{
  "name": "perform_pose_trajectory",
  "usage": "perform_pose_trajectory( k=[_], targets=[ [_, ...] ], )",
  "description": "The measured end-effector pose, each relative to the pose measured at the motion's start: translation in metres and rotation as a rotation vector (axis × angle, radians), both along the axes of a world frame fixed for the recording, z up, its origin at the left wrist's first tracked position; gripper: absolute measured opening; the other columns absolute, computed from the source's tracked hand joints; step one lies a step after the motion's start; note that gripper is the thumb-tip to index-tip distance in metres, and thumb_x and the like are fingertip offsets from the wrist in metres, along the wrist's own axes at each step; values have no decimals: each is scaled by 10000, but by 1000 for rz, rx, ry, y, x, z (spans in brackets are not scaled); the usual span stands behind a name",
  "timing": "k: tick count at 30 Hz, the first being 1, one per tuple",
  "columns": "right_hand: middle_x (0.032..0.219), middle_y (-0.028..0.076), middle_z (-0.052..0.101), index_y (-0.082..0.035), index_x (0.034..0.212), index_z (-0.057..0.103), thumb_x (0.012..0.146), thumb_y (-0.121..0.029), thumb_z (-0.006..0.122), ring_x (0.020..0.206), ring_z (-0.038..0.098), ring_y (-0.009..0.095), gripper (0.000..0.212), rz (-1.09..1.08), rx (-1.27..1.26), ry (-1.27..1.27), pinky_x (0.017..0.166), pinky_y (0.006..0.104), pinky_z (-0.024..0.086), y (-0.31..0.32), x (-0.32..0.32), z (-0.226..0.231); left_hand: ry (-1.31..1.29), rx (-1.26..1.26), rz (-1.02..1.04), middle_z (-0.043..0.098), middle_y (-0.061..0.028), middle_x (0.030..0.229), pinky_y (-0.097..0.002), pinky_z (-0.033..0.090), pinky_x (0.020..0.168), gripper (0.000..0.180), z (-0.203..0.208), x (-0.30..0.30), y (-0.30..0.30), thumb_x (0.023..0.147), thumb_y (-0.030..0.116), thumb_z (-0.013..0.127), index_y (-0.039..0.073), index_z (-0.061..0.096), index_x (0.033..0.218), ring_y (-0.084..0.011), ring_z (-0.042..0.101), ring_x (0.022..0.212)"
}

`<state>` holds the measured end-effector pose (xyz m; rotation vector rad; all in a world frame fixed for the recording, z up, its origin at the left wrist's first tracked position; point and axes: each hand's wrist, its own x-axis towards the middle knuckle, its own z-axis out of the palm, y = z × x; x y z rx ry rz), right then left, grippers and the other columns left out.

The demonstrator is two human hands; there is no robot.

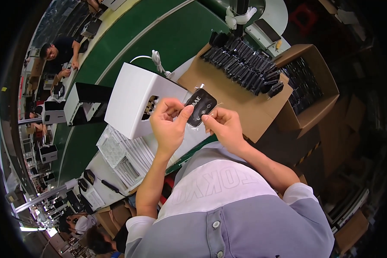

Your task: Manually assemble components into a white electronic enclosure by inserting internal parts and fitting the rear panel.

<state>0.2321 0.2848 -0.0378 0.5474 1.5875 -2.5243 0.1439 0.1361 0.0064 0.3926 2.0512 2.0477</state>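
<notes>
Between my two hands is a small black rounded panel [201, 105] with pale icons and lettering, apparently in a clear plastic sleeve. My left hand [170, 122] is closed, pinching its left edge with thumb and fingers. At its lower right, my right hand [223, 127] pinches the edge or the plastic around it; the fingertips partly cover that spot. Just left of my left hand stands a white box-shaped appliance housing [133, 99] with an opening in its side showing inner parts. A coiled white cable [157, 61] lies behind the housing.
Several black wrapped pieces [245, 62] lie in rows on a cardboard sheet [249, 122], beside an open carton [329, 77] of similar pieces. White grille panels [129, 157] are stacked at the left. A green conveyor [180, 34] runs behind; a co-worker [62, 56] sits across it.
</notes>
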Motion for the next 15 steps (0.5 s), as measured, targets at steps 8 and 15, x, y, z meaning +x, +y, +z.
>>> perform_pose_trajectory(
  k=[8,15],
  targets=[
    [743,52,637,-14,879,540,948,-47,660,658,613,104,142,-274,-7,136,601,258,489,-10,-7,7,11,-19,59,590,19,794,-181,380,595,198,-12,5,0,869,-24,761,26,575,914,-15,504,690],
    [714,68,640,-10,879,601,975,-125,657,636,623,119,160,-341,25,105,600,264,507,12,-8,-15,-14,-73,-46,577,26,780,-184,392,584,205,-15,1,1,858,-44,759,33,576,907,-23,500,673]
  ],
)
